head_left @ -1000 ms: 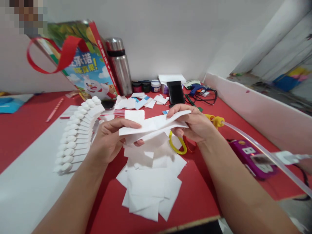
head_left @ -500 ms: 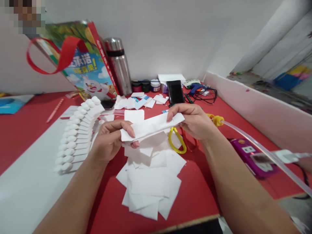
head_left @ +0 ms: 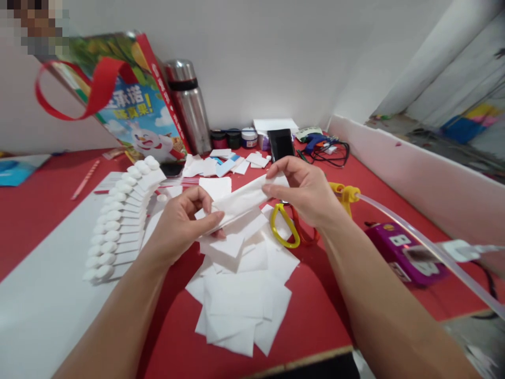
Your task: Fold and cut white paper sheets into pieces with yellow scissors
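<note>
A folded strip of white paper [head_left: 241, 202] is held up slantwise between my two hands, above the table. My left hand [head_left: 185, 221] pinches its left end between thumb and fingers. At the higher right end, my right hand [head_left: 302, 189] grips it with the thumb on the near face. Beneath the strip lies a loose pile of white paper pieces [head_left: 236, 300]. Scissors with yellow and red handles [head_left: 284, 231] rest just below my right hand, their blades hidden by paper.
Left of my left hand, a curved row of white-tipped card pieces [head_left: 118, 221] stands on a white board [head_left: 47, 295]. Behind are a gift box [head_left: 145, 116], a steel flask [head_left: 192, 108], paint jars [head_left: 233, 138] and a black phone-like object [head_left: 281, 143]. A purple device [head_left: 406, 255] with a cable sits right.
The paper strip has tilted more steeply, and its face has turned. My right hand has risen slightly, and both thumbs have shifted on the paper.
</note>
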Demonstrator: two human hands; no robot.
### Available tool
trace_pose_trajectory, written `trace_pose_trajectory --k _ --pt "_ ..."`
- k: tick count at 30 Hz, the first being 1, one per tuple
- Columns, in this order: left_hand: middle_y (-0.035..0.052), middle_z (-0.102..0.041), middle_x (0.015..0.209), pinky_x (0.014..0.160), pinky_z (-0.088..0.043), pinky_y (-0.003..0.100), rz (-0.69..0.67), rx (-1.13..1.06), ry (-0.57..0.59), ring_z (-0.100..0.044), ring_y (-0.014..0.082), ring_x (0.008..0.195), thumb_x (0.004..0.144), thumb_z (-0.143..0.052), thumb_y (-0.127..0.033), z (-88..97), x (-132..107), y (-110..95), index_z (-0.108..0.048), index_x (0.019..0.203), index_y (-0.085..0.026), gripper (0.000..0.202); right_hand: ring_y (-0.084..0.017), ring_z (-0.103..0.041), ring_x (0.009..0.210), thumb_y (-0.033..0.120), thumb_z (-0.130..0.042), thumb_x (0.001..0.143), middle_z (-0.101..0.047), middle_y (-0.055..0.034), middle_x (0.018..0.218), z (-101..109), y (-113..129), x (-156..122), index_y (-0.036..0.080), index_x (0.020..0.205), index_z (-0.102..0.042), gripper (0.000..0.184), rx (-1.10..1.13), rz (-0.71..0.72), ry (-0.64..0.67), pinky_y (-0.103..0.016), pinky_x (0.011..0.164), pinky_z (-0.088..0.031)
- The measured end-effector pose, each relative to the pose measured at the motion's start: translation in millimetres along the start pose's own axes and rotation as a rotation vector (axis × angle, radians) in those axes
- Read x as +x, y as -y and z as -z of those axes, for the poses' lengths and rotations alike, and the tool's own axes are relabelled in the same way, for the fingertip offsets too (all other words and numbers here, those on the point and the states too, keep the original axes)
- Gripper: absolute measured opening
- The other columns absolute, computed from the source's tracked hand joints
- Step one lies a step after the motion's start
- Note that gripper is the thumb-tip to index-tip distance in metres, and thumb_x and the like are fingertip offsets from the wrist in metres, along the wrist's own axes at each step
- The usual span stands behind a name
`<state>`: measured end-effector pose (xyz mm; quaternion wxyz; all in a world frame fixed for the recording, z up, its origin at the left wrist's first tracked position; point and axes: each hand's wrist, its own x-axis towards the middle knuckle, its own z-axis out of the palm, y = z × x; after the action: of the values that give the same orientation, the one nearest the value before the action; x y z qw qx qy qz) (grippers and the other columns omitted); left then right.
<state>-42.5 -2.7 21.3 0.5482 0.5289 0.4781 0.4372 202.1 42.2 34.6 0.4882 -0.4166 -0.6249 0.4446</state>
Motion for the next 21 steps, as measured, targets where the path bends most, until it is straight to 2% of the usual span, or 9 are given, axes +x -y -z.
trace_pose_trajectory --k 2,5,7,11,13,15,17,18,21 --pt "-0.0027 -0.071 0.086 0.055 -0.058 0.025 0.009 -0.043 0.128 -0.075 0.0184 0.060 0.081 -0.080 -0.026 2.7 -1.4 -2.3 -0.058 0.111 -0.024 0.037 -0.012 -0.060 0.065 0.019 -0.078 0.070 -0.064 0.0026 0.084 -4.1 0.8 -1.4 0.021 0.089 -0.064 0.023 0.126 -0.018 0.024 -0.028 0.062 -0.053" --pt "0.0008 -0.076 0.093 0.060 -0.060 0.027 -0.016 -0.092 0.279 -0.077 0.0204 0.068 0.089 -0.073 -0.026 4.1 -4.7 -5.8 -0.040 0.150 -0.034 0.070 -0.013 -0.064 0.062 0.016 -0.075 0.072 -0.065 0.0025 0.084 -11.5 4.1 -4.3 0.021 0.089 -0.064 0.021 0.171 -0.046 0.063 -0.029 0.062 -0.056" --pt "0.0026 -0.078 0.084 0.065 -0.061 0.027 -0.028 -0.085 0.320 -0.078 0.0213 0.072 0.093 -0.069 -0.026 3.3 -6.9 -7.2 -0.040 0.155 -0.030 0.068 -0.013 -0.066 0.062 0.016 -0.074 0.072 -0.066 0.0020 0.084 -15.5 5.7 -4.9 0.021 0.087 -0.064 0.019 0.132 -0.055 0.070 -0.029 0.062 -0.056" --pt "0.0075 -0.080 0.080 0.074 -0.060 0.024 0.042 -0.018 0.345 -0.078 0.0197 0.076 0.096 -0.066 -0.028 1.9 -8.1 -6.9 -0.058 0.143 -0.019 0.049 -0.014 -0.066 0.064 0.023 -0.070 0.079 -0.070 -0.0007 0.090 -13.1 9.6 -3.5 0.020 0.097 -0.066 0.019 -0.038 -0.026 0.060 -0.031 0.065 -0.057" --pt "0.0087 -0.081 0.084 0.073 -0.060 0.024 0.062 -0.025 0.322 -0.078 0.0196 0.077 0.094 -0.068 -0.028 1.5 -7.2 -5.9 -0.056 0.145 -0.017 0.053 -0.016 -0.067 0.070 0.027 -0.063 0.086 -0.071 -0.0038 0.097 -7.1 16.1 -5.9 0.020 0.109 -0.065 0.024 -0.302 0.021 -0.016 -0.032 0.069 -0.056" --pt "0.0089 -0.081 0.083 0.070 -0.060 0.024 0.069 -0.047 0.268 -0.078 0.0200 0.074 0.092 -0.071 -0.029 0.8 -6.0 -5.1 -0.052 0.148 -0.016 0.061 -0.020 -0.068 0.077 0.030 -0.057 0.092 -0.072 -0.0082 0.098 -1.9 25.5 -13.5 0.019 0.115 -0.063 0.027 -0.728 0.023 -0.090 -0.034 0.071 -0.053" --pt "0.0085 -0.081 0.081 0.067 -0.060 0.024 0.071 -0.060 0.195 -0.078 0.0206 0.072 0.089 -0.074 -0.029 -0.1 -5.0 -4.8 -0.050 0.150 -0.015 0.066 -0.029 -0.070 0.078 0.036 -0.050 0.096 -0.071 -0.0129 0.085 -0.8 33.2 -25.4 0.016 0.111 -0.062 0.028 -1.215 -0.133 0.005 -0.038 0.067 -0.049" --pt "0.0083 -0.080 0.081 0.065 -0.060 0.024 0.070 -0.062 0.161 -0.078 0.0210 0.071 0.088 -0.075 -0.028 -0.8 -4.6 -4.8 -0.050 0.149 -0.015 0.068 -0.033 -0.071 0.080 0.037 -0.049 0.097 -0.071 -0.0148 0.082 -2.3 34.9 -32.0 0.014 0.110 -0.062 0.029 -1.377 -0.223 0.096 -0.037 0.064 -0.048" --pt "0.0084 -0.080 0.086 0.061 -0.060 0.025 0.057 -0.094 0.075 -0.077 0.0211 0.066 0.083 -0.078 -0.026 -3.2 -3.6 -4.6 -0.057 0.144 -0.015 0.065 -0.035 -0.074 0.084 0.027 -0.050 0.094 -0.070 -0.0185 0.091 -10.9 28.8 -47.4 0.010 0.114 -0.058 0.027 -1.540 -0.396 0.260 -0.035 0.061 -0.046"
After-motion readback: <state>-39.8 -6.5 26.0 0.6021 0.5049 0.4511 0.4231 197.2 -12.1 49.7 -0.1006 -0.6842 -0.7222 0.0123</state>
